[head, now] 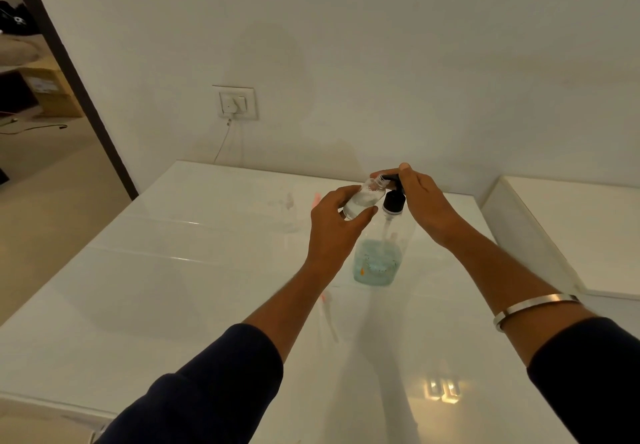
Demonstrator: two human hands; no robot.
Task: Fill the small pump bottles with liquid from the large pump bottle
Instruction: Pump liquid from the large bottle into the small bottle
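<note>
White table [156,305] bears the large pump bottle [379,260]. Left hand [332,225] grips a tilted small bottle [363,198] at its spout; right hand [422,201] presses the pump head [497,177]. Advise short strokes, mouth kept under the spout.

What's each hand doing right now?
Left hand: grips the small clear bottle, tilted under the spout.
Right hand: fingers straight, pressing the black pump head of the large pump bottle.
</note>
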